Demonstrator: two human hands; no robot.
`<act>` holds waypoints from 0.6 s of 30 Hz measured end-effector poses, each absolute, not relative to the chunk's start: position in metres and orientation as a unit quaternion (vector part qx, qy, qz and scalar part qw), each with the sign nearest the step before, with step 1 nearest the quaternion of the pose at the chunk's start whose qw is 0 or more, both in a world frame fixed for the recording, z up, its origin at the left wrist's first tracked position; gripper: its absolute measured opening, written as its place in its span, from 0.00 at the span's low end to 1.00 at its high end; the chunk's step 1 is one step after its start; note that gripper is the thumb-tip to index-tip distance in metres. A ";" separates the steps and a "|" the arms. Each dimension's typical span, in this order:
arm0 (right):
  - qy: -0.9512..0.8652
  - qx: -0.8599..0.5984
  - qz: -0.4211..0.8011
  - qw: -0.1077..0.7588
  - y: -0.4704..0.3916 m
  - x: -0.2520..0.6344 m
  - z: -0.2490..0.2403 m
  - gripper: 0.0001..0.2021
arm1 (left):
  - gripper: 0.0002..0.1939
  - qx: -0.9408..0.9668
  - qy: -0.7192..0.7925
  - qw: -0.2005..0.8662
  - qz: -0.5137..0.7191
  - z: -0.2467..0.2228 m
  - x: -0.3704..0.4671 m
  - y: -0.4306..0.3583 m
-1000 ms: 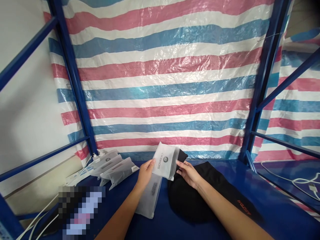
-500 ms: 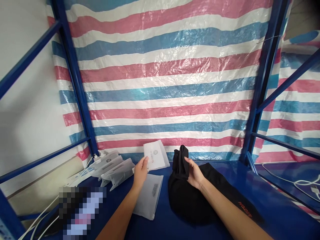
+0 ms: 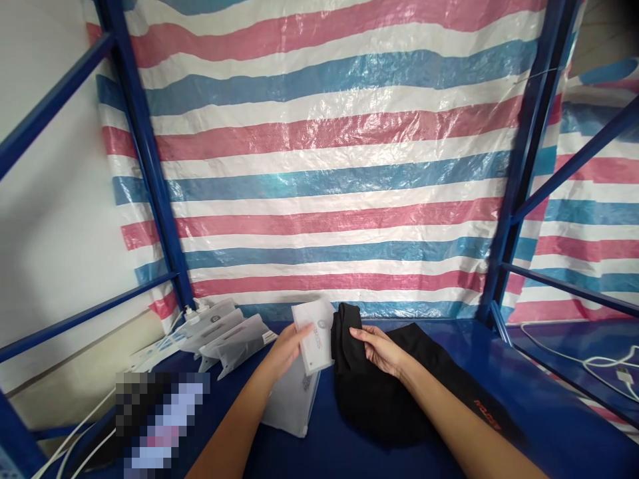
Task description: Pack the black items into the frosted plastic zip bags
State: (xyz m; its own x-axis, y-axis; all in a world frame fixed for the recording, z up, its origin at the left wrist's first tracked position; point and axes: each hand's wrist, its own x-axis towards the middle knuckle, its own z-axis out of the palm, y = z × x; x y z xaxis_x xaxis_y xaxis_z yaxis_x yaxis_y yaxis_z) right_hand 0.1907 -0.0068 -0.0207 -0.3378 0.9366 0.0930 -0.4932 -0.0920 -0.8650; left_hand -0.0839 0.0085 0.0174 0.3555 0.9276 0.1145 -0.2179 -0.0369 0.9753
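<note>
My left hand (image 3: 285,350) pinches a flat white packet (image 3: 319,352) with grey lettering and a round logo, by its left side. Folded black fabric (image 3: 347,342) stands upright beside the packet's right edge, in the grip of my right hand (image 3: 382,350). Whether packet and fabric touch I cannot tell. Below the fabric lies more black cloth (image 3: 379,412), a garment with orange lettering toward the right. Partly behind the packet and my left forearm, a frosted zip bag (image 3: 289,406) rests flat on the blue surface (image 3: 309,459).
Several frosted bags (image 3: 234,342) lie at the left, near a white power strip (image 3: 160,349) and cables. A dark object with a pixelated patch (image 3: 160,426) is at lower left. Blue metal posts (image 3: 150,159) frame a striped plastic sheet (image 3: 324,179). A white cable (image 3: 599,362) lies right.
The packet has moved down and right, close to the folded fabric, and now covers part of the zip bag. My right hand has shifted the fabric slightly left and down.
</note>
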 end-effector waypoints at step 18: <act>-0.501 -0.256 0.716 0.414 -0.020 0.175 -0.025 0.21 | 0.28 0.412 0.423 0.514 0.623 0.003 -0.100 0.035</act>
State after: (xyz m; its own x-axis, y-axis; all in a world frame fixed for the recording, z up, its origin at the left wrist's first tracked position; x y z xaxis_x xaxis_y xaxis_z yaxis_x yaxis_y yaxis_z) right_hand 0.1753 -0.0197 -0.0249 -0.5263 0.8489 0.0481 -0.3361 -0.1557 -0.9289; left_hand -0.0999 0.0347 0.0025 -0.1329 0.9880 0.0787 -0.2908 -0.1148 0.9499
